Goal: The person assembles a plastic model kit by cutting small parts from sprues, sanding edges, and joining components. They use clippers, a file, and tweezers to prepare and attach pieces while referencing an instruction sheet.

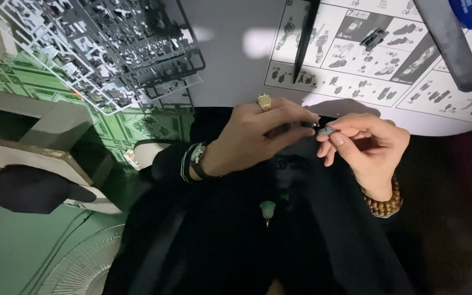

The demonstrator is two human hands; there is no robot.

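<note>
Head view, looking down at the person's lap and the edge of a white counter point(236, 65). The left hand point(252, 139) has its fingers curled and pinched onto a small dark part point(296, 128), largely hidden beneath the fingertips; a gold ring point(264, 101) sits on one finger and a wristwatch point(198, 158) on the wrist. The right hand point(370, 147) is closed in a fingertip pinch on a small grey plastic piece point(326, 131), with a wooden bead bracelet point(384, 205) around the wrist. The two held pieces meet between the hands, just in front of the counter edge and above the dark clothing (whether they are actually joined cannot be told).

On the counter, upper right, lies a printed instruction sheet point(356, 82) of assembly diagrams. A slim dark tool point(304, 38) rests across the sheet's left part, and a thick grey cylindrical handle point(449, 43) crosses its right part, with a blue object point(464, 11) just beside it at the top edge. At upper left, grey plastic parts frames point(110, 49) overhang the counter edge. A small green pendant point(267, 208) hangs against the clothing below the hands. At lower left stand a black cap point(34, 188) and a white fan grille point(80, 265).
</note>
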